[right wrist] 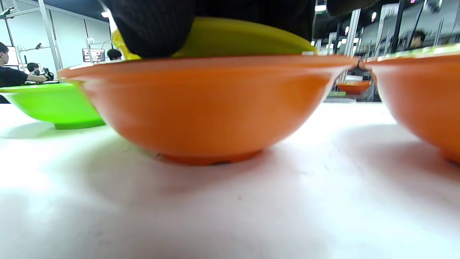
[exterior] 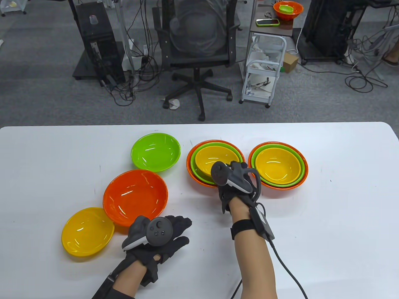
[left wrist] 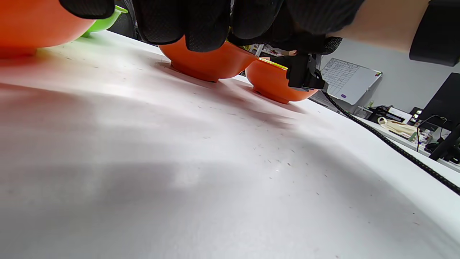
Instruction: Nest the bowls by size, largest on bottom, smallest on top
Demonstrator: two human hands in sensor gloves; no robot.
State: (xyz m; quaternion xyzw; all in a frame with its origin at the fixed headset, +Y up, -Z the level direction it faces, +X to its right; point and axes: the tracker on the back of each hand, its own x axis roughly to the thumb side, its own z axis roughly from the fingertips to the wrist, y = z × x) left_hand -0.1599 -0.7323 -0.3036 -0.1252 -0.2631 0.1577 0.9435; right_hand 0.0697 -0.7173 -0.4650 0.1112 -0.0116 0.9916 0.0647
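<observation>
Three loose bowls lie at the left: a green one (exterior: 156, 151), a large orange one (exterior: 135, 196) and a yellow one (exterior: 88, 231). Two nested stacks, each orange, green, then yellow on top, stand at the middle (exterior: 199, 179) and the right (exterior: 278, 165). My right hand (exterior: 232, 174) reaches over the near rim of the middle stack. In the right wrist view its fingers (right wrist: 154, 28) lie on the yellow bowl's rim (right wrist: 244, 39) above the orange bowl (right wrist: 208, 108). My left hand (exterior: 184, 232) lies open and empty, just right of the loose orange bowl's near edge (left wrist: 36, 25).
The white table (exterior: 327, 218) runs to its far edge, with an office chair (exterior: 199, 46), a cart (exterior: 265, 71) and cables on the floor beyond. A cable (exterior: 286, 271) trails from my right wrist across the table.
</observation>
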